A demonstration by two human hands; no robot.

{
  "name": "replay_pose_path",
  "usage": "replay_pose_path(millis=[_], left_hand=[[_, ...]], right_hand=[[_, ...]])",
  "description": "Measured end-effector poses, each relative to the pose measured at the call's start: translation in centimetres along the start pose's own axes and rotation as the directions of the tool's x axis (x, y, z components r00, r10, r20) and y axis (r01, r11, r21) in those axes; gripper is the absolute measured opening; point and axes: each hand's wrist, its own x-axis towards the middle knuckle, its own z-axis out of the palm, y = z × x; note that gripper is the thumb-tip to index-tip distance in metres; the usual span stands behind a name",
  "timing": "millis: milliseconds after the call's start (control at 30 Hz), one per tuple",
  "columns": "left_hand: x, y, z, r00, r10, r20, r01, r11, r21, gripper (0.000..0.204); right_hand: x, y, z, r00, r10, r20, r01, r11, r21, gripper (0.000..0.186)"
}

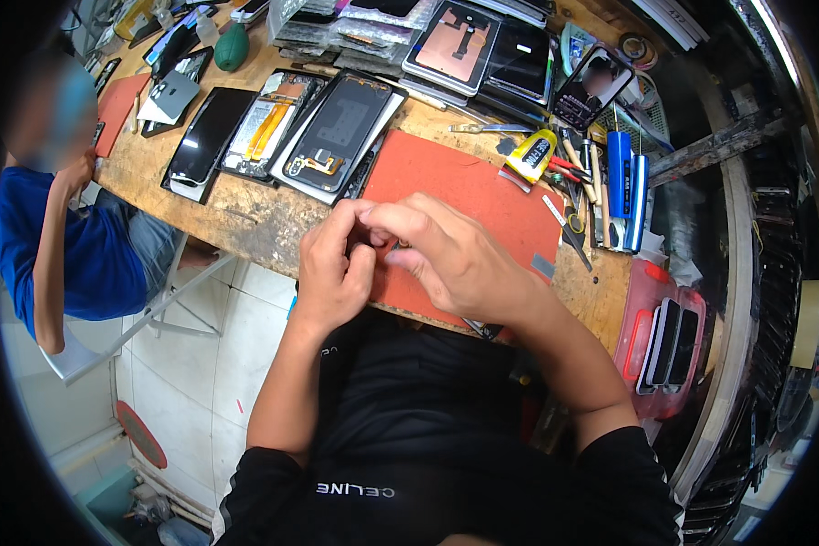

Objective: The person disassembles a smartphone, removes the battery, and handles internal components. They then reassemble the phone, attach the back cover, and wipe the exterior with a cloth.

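Observation:
My left hand (337, 268) and my right hand (450, 255) meet over the near edge of a red work mat (482, 196) on the wooden bench. The fingers of both hands are curled, with thumbs bent in, and the fingertips come close together. Whatever lies between them is too small and too covered to name. Just beyond my left hand lies an opened dark phone or tablet back (334, 123) with a gold-coloured flex part at its near end. Under my right wrist, a dark object (482, 328) shows partly at the bench's front edge.
An opened device with orange flex cables (268, 132) and a black-screened device (211, 136) lie left. Stacked screens (455, 45) stand behind. Tools, a yellow tube (530, 156) and blue cylinders (619, 173) crowd the right. A co-worker in blue (91, 246) sits left.

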Motion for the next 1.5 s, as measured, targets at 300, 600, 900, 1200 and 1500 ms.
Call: replay_pose_path(millis=[300,600,900,1200,1500], left_hand=[[-0.2,-0.4,0.1,0.998,-0.057,0.025,0.058,0.997,-0.044,0.035],[-0.4,-0.6,0.4,0.996,-0.088,0.005,0.088,0.994,-0.071,0.036],[-0.7,-0.9,0.4,0.999,-0.038,-0.017,0.038,0.999,-0.005,0.035],[-1.0,1.9,1.9,0.851,-0.021,-0.524,-0.272,0.837,-0.475,0.021],[-3.4,20.5,7.9,0.949,0.306,0.073,0.217,-0.468,-0.857,0.075]], right_hand=[[-0.3,-0.2,0.0,0.993,0.115,0.024,-0.117,0.989,0.09,0.04],[-0.3,-0.1,-1.0,0.988,0.15,0.048,-0.151,0.989,0.011,0.038],[-0.4,0.1,-0.7,0.988,0.156,0.02,-0.157,0.986,0.058,0.041],[-0.6,0.5,-0.4,0.993,0.108,0.044,-0.106,0.993,-0.057,0.047],[-0.3,0.5,0.3,0.988,0.147,-0.038,-0.145,0.987,0.068,0.041]])
